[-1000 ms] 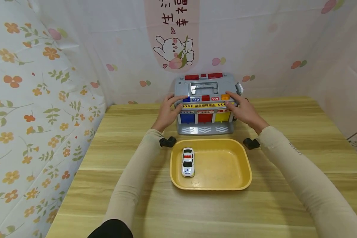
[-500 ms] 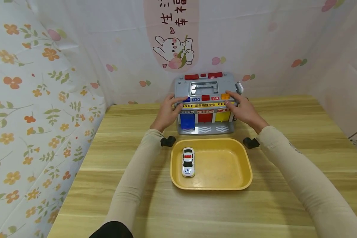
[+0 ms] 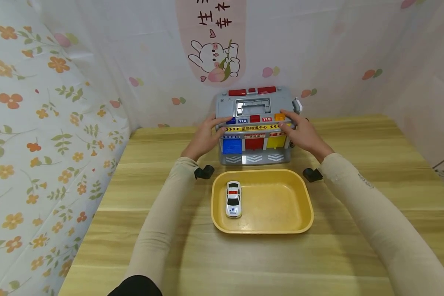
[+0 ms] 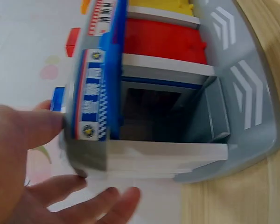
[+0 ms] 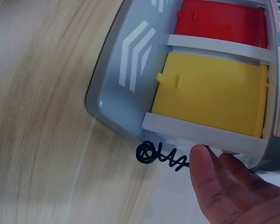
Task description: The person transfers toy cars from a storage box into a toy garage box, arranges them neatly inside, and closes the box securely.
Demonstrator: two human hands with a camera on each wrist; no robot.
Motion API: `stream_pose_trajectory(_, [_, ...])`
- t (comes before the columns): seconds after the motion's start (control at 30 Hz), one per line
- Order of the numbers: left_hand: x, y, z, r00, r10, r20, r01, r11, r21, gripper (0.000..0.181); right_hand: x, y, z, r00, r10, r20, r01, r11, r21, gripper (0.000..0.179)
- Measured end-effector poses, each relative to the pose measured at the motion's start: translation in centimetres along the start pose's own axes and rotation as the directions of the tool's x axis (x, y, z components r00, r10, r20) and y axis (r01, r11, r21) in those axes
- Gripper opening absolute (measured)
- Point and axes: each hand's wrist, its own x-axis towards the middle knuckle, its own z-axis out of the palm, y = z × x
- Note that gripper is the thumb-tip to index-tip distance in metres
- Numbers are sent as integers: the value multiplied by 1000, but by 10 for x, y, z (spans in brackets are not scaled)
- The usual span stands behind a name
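Observation:
The grey toy garage [image 3: 254,158] stands at the back of the table, with blue, red and yellow doors. Its blue door [image 3: 232,146] is swung up and outward; the left wrist view shows the dark bay behind. My left hand [image 3: 204,137] is at the garage's left end, index finger on the blue button [image 4: 58,99] and thumb on the front edge. My right hand [image 3: 305,135] touches the right end, index finger by the orange button [image 3: 279,117], thumb on the yellow sign strip. The red door [image 5: 221,22] and yellow door [image 5: 210,91] are down.
In front of the garage sits a yellow tray [image 3: 270,230] holding a white toy police car [image 3: 233,200] at its left side. A black coiled cord [image 5: 165,155] hangs by the garage's right side. A printed curtain [image 3: 151,49] hangs behind the wooden table [image 3: 144,164].
The blue door was down a second ago and has swung outward and up. Both hands have stayed at the garage's ends. The head view has shifted slightly.

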Motion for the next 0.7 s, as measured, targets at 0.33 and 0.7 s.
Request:
stream_pose_trajectory(0.33, [-27, -9, -20, 997, -39, 63, 44, 996, -75, 53, 4, -2, -2, 1000, -18, 5, 18, 999, -41, 69])
stream_pose_trajectory(0.7, [-91, 14, -22, 974, -187, 128, 213, 948, -236, 32, 2, 5, 1, 1000, -27, -8, 27, 999, -39, 67])
